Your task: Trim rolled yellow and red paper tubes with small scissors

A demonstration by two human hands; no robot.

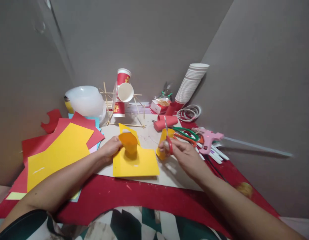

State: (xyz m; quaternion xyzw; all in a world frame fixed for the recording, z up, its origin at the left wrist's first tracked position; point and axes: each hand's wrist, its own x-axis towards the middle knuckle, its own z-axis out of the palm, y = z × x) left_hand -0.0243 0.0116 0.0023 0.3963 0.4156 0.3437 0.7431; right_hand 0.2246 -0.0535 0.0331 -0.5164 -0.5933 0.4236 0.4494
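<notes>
My left hand (pixel 112 147) is closed on the edge of a curled piece of yellow paper (pixel 129 141), which stands up above a flat yellow sheet (pixel 144 165). Whether the curl and the sheet are joined is unclear. In my right hand (pixel 183 153) is a pair of scissors (pixel 170 145) with red handles, its blades pointing up and away from the paper. Just behind the scissors stands a yellow paper tube (pixel 161 154), partly covered by my fingers. Red paper tubes (pixel 166 122) lie a little farther back.
Paper cups (pixel 123 77) are mounted on a stick frame (pixel 129 125) at the back. A tall cup stack (pixel 191 83) leans against the wall. On the right lie a pink glue gun (pixel 208 139) and coiled tubing (pixel 188 113); on the left, coloured sheets (pixel 62 150) and a whitish bag (pixel 84 101).
</notes>
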